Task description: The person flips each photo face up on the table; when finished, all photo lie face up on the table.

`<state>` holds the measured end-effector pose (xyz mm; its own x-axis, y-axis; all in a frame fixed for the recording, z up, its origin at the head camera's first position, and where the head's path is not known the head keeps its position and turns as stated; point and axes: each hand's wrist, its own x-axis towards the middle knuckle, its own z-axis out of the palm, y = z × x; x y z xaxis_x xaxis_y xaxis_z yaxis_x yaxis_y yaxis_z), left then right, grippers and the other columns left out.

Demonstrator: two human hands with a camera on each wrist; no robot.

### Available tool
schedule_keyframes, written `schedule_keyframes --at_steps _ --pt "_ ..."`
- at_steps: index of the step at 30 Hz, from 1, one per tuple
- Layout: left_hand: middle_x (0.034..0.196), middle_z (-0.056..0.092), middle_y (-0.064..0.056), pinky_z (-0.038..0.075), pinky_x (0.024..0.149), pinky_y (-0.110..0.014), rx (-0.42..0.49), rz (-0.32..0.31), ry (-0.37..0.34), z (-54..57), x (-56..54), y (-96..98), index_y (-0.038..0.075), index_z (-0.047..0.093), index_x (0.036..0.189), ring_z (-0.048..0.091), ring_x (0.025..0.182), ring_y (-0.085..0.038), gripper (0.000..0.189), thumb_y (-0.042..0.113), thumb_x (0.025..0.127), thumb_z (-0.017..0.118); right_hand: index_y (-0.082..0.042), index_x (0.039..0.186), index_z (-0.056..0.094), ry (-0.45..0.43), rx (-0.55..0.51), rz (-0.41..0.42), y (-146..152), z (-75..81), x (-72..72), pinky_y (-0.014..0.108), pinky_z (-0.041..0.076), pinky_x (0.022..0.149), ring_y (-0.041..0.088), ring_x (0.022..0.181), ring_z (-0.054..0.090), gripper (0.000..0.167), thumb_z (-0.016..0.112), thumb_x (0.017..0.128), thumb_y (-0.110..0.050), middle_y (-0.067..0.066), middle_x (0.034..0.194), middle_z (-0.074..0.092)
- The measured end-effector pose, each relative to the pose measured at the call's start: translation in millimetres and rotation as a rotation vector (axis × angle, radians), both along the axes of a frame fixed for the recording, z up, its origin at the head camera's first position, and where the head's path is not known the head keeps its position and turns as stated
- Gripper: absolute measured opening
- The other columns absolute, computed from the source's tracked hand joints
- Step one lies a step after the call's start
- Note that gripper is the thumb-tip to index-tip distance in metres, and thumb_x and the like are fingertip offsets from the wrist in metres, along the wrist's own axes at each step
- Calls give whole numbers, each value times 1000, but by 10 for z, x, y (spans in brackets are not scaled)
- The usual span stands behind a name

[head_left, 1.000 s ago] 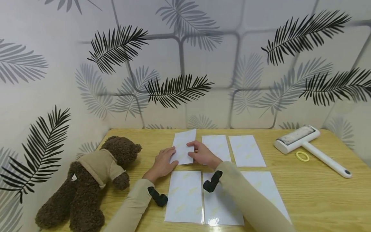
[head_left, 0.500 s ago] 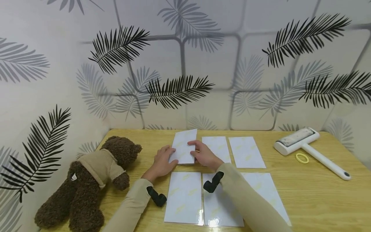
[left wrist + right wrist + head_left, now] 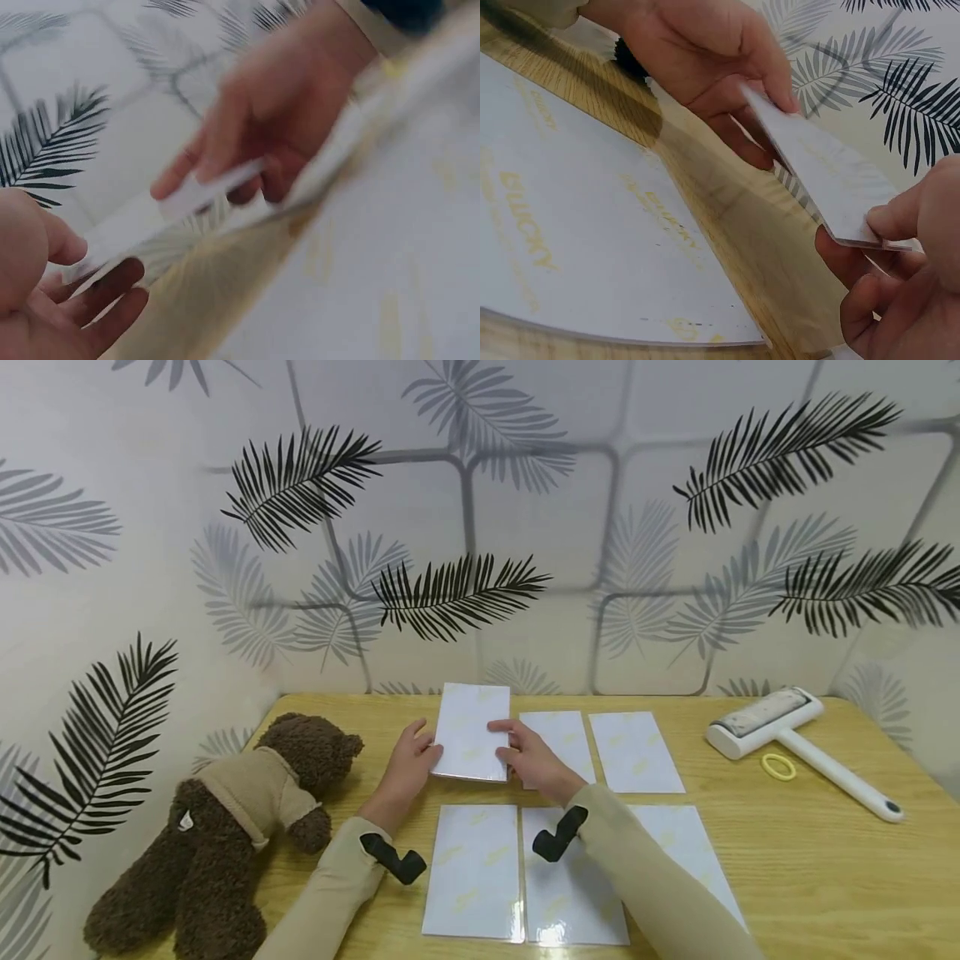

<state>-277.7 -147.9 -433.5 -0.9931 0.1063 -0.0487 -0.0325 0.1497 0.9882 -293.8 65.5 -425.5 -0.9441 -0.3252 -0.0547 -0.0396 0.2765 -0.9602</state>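
Note:
Between both hands, raised off the table, is a white card-like sheet (image 3: pixel 471 727) with faint yellow print, like the back of photo paper. My left hand (image 3: pixel 407 768) pinches its left edge, thumb on top and fingers beneath. At the right edge, my right hand (image 3: pixel 534 762) pinches it the same way. The right wrist view shows the lifted sheet (image 3: pixel 829 176) tilted, with a thin, layered-looking edge. Two similar sheets lie flat in the back row, the nearer one (image 3: pixel 564 739) just right of my right hand. The sheet's underside is hidden in the head view.
A front row of white sheets (image 3: pixel 472 868) lies below my hands, partly under my right sleeve. A brown teddy bear (image 3: pixel 247 810) lies at left. At right are a white lint brush (image 3: pixel 795 735) and a yellow ring (image 3: pixel 778 767). A patterned wall stands behind the table.
The sheet has risen off the table and straightened. My left hand has shifted from lying against its left side to pinching that edge; my right hand keeps its hold.

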Motion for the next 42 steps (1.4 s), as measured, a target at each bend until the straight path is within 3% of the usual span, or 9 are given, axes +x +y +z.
schedule_keyframes --at_steps 3,6,10,13,17,23,29,34,42 --pt "155 28 -21 38 107 -46 97 10 -14 58 17 33 8 16 154 36 138 -35 58 11 102 43 -12 136 50 54 23 -10 -36 24 1 25 31 55 14 57 35 40 53 96 -7 1 72 37" --pt "152 34 -19 48 87 -33 166 17 -10 101 35 65 9 19 154 55 121 -28 55 7 103 40 -12 135 50 64 39 -25 -85 61 5 26 30 55 15 58 35 40 54 96 -8 2 71 42" --pt "145 42 -22 49 71 -24 243 34 -6 139 63 96 10 18 154 64 95 -15 55 5 103 37 -14 136 50 68 78 -44 -144 94 15 26 34 59 17 68 41 41 54 95 -8 6 88 53" --pt "142 44 -23 51 73 -26 290 37 -6 158 86 116 12 18 154 63 91 -11 55 4 103 37 -14 135 51 96 119 -55 -172 106 30 27 38 64 20 83 48 40 54 95 -9 10 110 56" --pt "136 49 -22 51 77 -35 312 51 1 190 113 143 16 23 153 64 88 -12 54 5 102 38 -13 133 54 130 164 -73 -192 116 53 36 45 82 29 107 48 37 54 96 -13 21 133 39" --pt "131 52 -19 50 83 -44 290 41 23 212 124 157 18 26 152 64 86 -12 53 7 102 40 -12 127 58 193 242 -66 -217 128 72 63 25 104 39 133 23 34 51 98 -26 27 144 16" --pt "133 50 -21 49 83 -39 208 6 36 240 128 158 17 27 152 61 91 -13 52 12 103 41 -5 129 52 160 227 20 -261 172 46 50 40 98 35 118 46 38 39 104 -31 22 134 38" --pt "138 47 -20 50 81 -30 127 -45 57 252 145 169 13 29 152 56 110 -27 52 14 102 44 1 127 47 113 151 32 -315 190 31 42 47 92 33 107 57 38 36 105 -29 20 129 49" --pt "147 39 -18 47 97 -45 82 -134 45 241 152 188 12 29 151 53 120 -35 56 15 100 51 -5 131 38 44 107 21 -337 195 18 37 47 85 29 96 60 43 32 106 -39 16 129 46"
